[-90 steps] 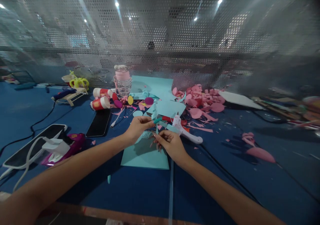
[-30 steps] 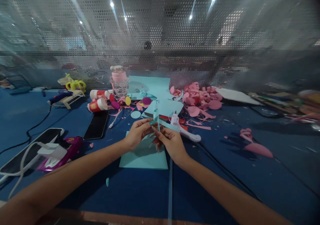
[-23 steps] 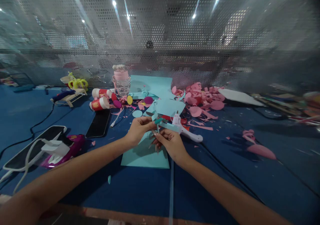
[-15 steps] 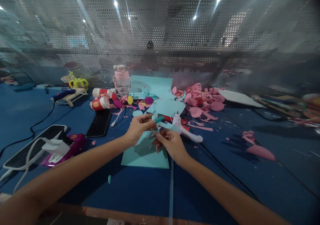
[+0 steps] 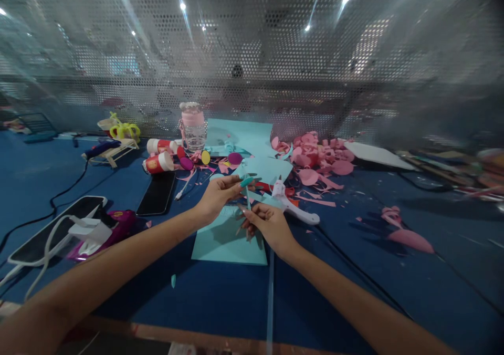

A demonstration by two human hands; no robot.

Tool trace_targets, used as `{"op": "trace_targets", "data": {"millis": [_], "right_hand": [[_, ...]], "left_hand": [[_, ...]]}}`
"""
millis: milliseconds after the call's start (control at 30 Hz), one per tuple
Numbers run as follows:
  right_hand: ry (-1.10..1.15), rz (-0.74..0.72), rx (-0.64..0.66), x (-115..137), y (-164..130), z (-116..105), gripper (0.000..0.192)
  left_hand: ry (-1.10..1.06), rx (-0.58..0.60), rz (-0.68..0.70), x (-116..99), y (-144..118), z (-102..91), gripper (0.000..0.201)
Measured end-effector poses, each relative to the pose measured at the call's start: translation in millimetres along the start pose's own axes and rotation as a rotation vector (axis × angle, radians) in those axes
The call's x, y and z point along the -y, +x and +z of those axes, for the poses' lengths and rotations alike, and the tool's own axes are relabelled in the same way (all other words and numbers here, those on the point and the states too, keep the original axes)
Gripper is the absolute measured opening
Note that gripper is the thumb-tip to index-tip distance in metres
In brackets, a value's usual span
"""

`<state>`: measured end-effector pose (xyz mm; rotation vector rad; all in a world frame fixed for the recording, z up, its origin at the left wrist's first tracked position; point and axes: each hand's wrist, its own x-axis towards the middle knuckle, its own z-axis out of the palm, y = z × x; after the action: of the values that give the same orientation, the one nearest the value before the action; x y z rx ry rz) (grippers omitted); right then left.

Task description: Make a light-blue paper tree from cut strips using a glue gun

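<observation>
Blue tabletop (image 5: pixel 220 297), perforated metal screen behind. Near centre, left hand (image 5: pixel 216 197) and right hand (image 5: pixel 264 225) each pinch closed on a thin teal paper strip (image 5: pixel 248 195), held above a teal paper sheet (image 5: pixel 220 242). At 1 o'clock, white glue gun (image 5: pixel 293 208); farther, pink paper scraps (image 5: pixel 318 158); at 11 o'clock, black phone (image 5: pixel 156 193).

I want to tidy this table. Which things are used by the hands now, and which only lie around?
In use:
left hand
right hand
teal paper strip
teal sheet

Lying about:
white glue gun
phone
pink scraps
bottle
</observation>
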<state>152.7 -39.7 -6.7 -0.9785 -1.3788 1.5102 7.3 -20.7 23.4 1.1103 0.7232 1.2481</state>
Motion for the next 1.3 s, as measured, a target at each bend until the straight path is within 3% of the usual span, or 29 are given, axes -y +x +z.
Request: {"op": "trace_targets", "data": {"millis": [167, 467, 1033, 1200, 1300], "right_hand": [[0.012, 0.004, -0.019, 0.1, 0.7, 0.4, 0.031], [0.010, 0.031, -0.063, 3.5, -0.1, 2.4, 0.033], [0.003, 0.029, -0.079, 1.0, 1.5, 0.3, 0.032], [0.029, 0.011, -0.042, 2.2, 1.8, 0.6, 0.031], [0.021, 0.035, -0.050, 4.4, 1.4, 1.8, 0.030]], "left_hand": [[0.003, -0.038, -0.055, 6.4, 0.2, -1.3, 0.041], [0.037, 0.013, -0.018, 14.2, -2.4, -2.3, 0.046], [0.036, -0.060, -0.028, 9.1, -6.7, 7.3, 0.041], [0.005, 0.002, 0.008, 9.6, -5.7, 4.3, 0.039], [0.000, -0.042, 0.021, 10.4, -3.0, 1.0, 0.033]]}}
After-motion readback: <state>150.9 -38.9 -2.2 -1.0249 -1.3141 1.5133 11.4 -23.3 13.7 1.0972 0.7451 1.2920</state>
